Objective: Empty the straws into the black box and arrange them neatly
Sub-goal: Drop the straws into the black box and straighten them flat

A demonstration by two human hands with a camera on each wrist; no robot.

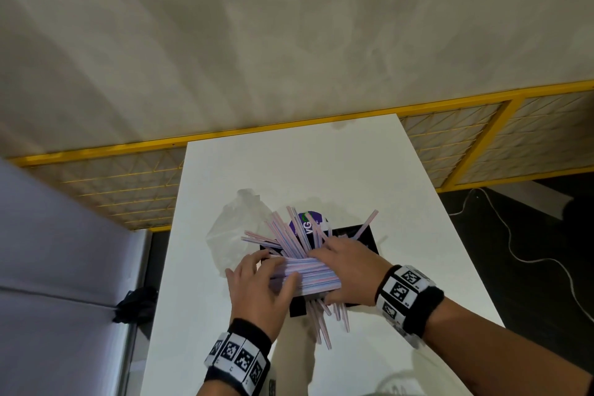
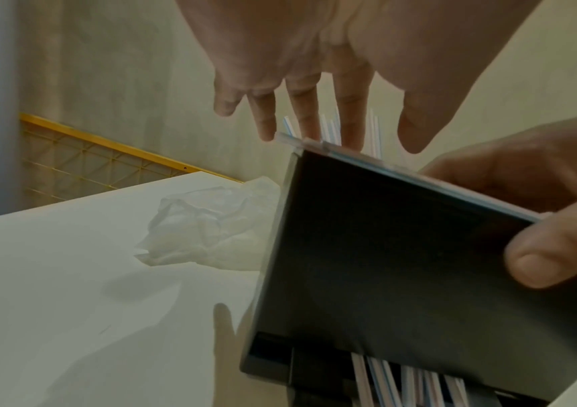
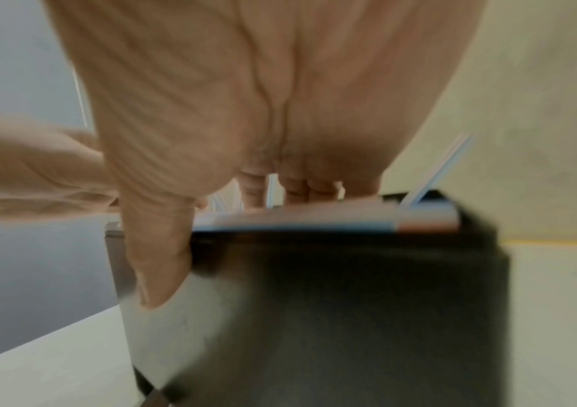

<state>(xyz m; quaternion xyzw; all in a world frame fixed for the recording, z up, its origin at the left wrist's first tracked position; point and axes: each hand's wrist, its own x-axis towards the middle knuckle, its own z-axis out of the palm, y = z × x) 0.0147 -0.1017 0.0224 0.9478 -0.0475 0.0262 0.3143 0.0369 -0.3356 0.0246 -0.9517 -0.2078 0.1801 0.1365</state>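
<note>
While most straws (image 1: pixel 305 276) lie as a flat bundle across the box (image 1: pixel 366 236) top, others fan out behind and poke from its near end. Left hand (image 1: pixel 260 286) spreads straight fingers flat on the bundle's left end; right hand (image 1: pixel 350 262) presses loosely on the right, likely squaring the ends so they drop in. Neither hand clamps anything. Bag (image 1: pixel 236 225) lies empty just left of the box on the table (image 1: pixel 401 202).
</note>
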